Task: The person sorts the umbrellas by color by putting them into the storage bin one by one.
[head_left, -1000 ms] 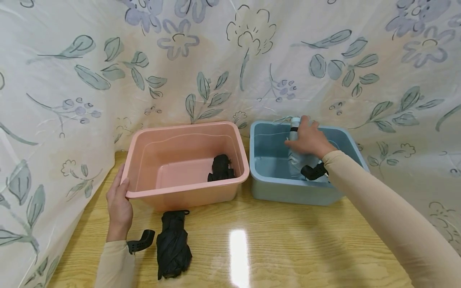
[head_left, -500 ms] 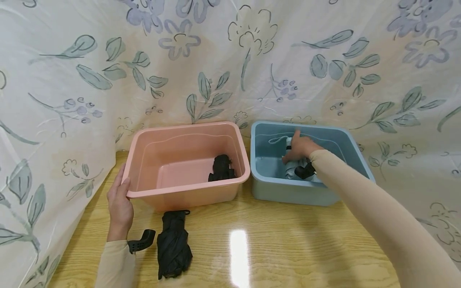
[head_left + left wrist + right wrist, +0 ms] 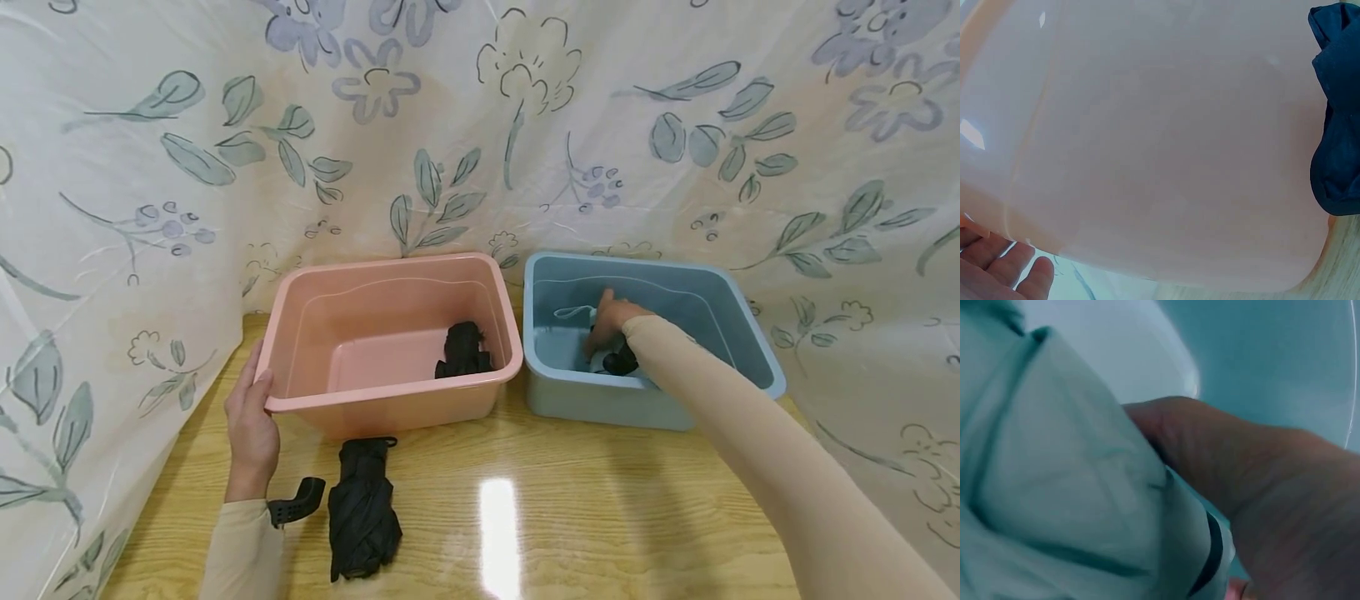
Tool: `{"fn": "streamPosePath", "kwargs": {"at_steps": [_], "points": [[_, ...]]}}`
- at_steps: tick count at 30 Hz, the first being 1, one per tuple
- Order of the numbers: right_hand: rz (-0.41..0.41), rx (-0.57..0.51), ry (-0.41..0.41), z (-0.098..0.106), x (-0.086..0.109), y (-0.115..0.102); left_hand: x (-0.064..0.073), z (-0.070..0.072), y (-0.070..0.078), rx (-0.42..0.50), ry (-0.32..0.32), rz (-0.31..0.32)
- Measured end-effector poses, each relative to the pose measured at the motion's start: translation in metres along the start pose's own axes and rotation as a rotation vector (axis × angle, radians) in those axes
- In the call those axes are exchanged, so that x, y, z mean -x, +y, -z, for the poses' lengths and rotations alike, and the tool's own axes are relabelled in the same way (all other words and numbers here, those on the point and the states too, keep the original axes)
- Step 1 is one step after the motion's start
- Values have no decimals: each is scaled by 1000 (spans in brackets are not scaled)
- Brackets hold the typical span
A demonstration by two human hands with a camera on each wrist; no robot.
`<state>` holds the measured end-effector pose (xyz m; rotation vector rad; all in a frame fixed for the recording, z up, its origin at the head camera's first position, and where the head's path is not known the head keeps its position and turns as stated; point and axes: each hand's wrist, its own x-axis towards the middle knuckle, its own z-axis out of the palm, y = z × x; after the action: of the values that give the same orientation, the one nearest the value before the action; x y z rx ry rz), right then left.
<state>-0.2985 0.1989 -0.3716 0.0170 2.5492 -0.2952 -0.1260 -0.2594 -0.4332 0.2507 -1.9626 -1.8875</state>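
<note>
In the head view my left hand (image 3: 251, 429) grips the left rim of a pink plastic bin (image 3: 397, 408), its fingers (image 3: 1007, 265) showing at the bin's edge in the left wrist view. Down inside a blue plastic bin (image 3: 600, 404), my right hand (image 3: 609, 323) holds a pale blue folded umbrella (image 3: 1072, 469). The thumb lies along one side of its fabric, near a dark band; most of the other fingers are hidden. The umbrella's cord loop (image 3: 573, 312) sticks out left of the hand.
A black folded umbrella (image 3: 465, 350) lies in the pink bin's right end. Another black folded umbrella (image 3: 363, 517) lies on the wooden table (image 3: 570, 500) in front of that bin. A floral sheet (image 3: 442, 100) hangs behind the two bins, which stand side by side.
My right hand has lowered the pale blue umbrella deeper into the blue bin, shifting slightly left. The left hand stays on the pink bin's rim.
</note>
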Motion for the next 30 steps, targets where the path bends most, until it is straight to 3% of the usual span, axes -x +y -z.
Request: {"fn": "streamPosePath", "kwargs": {"at_steps": [10, 16, 24, 30], "points": [[-59, 30, -57, 0, -9, 0, 0, -1, 2, -20, 9, 15], [-41, -9, -55, -2, -15, 0, 1, 0, 2, -25, 7, 13], [-18, 96, -75, -1, -16, -2, 1, 2, 2, -53, 1, 24], [16, 126, -40, 3, -12, -3, 0, 2, 2, -36, -1, 9]]}}
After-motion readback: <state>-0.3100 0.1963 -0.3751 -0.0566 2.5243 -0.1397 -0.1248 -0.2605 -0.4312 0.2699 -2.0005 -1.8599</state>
